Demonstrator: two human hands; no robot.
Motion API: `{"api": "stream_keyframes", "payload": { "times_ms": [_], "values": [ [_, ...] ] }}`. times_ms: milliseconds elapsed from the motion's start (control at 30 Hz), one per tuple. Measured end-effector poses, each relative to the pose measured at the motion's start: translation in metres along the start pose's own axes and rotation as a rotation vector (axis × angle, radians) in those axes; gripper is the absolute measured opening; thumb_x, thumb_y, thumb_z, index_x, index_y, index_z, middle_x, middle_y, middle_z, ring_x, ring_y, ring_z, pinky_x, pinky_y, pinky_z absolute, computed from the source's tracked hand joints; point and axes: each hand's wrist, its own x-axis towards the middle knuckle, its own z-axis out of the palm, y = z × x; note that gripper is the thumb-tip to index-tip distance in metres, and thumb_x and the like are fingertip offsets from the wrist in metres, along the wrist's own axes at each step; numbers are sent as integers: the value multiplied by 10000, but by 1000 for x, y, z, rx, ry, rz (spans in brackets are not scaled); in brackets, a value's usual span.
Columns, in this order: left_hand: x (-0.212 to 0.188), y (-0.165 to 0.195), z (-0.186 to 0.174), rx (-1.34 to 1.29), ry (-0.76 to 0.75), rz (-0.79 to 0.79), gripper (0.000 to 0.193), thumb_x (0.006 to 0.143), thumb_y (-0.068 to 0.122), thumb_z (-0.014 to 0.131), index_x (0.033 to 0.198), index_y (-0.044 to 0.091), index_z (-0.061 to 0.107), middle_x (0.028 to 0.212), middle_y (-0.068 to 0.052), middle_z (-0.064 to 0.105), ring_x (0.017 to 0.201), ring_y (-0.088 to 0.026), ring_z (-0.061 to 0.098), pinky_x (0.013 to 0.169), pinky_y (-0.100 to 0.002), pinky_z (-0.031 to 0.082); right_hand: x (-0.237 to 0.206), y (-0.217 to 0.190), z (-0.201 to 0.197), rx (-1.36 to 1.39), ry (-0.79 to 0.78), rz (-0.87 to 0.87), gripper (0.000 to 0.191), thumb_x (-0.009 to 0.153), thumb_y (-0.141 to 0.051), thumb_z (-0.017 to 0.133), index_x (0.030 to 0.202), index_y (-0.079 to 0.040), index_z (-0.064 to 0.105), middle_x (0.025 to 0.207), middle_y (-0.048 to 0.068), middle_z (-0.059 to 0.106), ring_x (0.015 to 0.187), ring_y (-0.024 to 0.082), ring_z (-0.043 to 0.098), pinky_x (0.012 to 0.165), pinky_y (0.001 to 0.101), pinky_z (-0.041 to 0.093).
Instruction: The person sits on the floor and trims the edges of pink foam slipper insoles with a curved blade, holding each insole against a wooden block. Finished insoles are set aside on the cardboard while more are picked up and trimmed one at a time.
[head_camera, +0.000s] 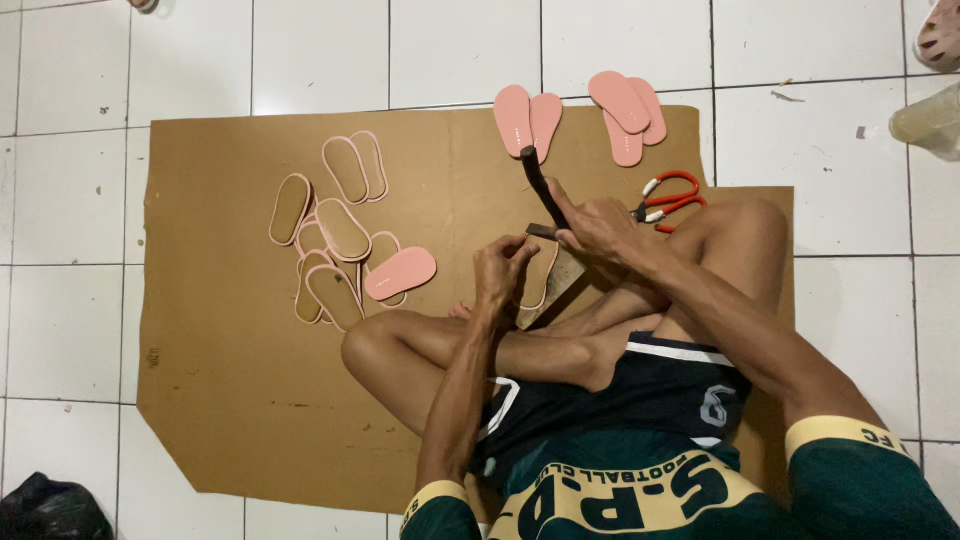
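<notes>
The cardboard sheet (240, 380) looked matt and brown, slightly scuffed, lying on glossy white floor tiles (320, 50). On the cardboard, the pink soles (400, 272) seemed smooth, foam-like and matt. At its right edge, scissors (668, 200) had shiny red plastic-looking handles.

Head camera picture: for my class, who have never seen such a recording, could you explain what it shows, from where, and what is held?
The camera sits on a person's head and looks down at their own crossed legs. They sit on a brown cardboard sheet on a white tiled floor. The right hand grips a dark-handled tool. The left hand presses a sole piece against a block on the lap. A pile of tan soles with pink edges lies to one side, pink soles further off, and red-handled scissors beside the knee.
</notes>
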Motion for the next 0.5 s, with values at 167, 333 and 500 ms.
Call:
{"api": "stream_keyframes", "payload": {
  "times_ms": [167,333,500],
  "values": [
    [6,-3,-2,39,-16,144,340,850,153,827,1118,-48,767,926,-159,803,789,-151,742,687,-281,590,-19,8,3,20,10,14,963,880,-320,734,1613,-119,142,580,190,632,517,436,606,506,530,487],
    [12,-9,-4,-59,-42,314,515,820,144,834,1241,-81,641,1050,-195,748,929,-170,735,798,-300,600,-12,22,8,-28,64,32,1008,881,-341,738,1614,-80,97,575,189,630,504,423,623,491,515,494],
    [7,-7,-1,46,-24,170,339,899,194,808,1126,-50,743,918,-187,780,810,-176,717,708,-312,573,8,15,10,-18,39,50,1032,853,-326,751,1601,-110,73,596,170,642,531,419,632,489,510,502]
  ]
}}
